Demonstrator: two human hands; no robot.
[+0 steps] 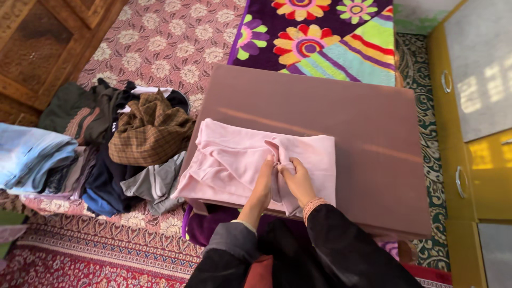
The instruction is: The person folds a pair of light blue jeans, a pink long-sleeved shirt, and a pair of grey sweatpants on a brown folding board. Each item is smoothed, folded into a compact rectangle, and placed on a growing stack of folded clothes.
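Pink garment [234, 160] on brown board [373, 138], both hands pinching its fold; clothes pile [122, 144] just left.

Warm daylight, sun patches glowing on the yellow cabinet [474, 85], soft shadows, frame sharp, slight edge stretch

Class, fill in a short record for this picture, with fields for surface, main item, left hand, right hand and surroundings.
Surface: low brown table on patterned carpet
Main item: pink cloth, partly folded, lying on the table's near left part
Left hand: gripping a bunched fold of the pink cloth
Right hand: pinching the same fold, close to the left
Surroundings: pile of clothes left of the table; flowered blanket beyond it; yellow cabinet on the right
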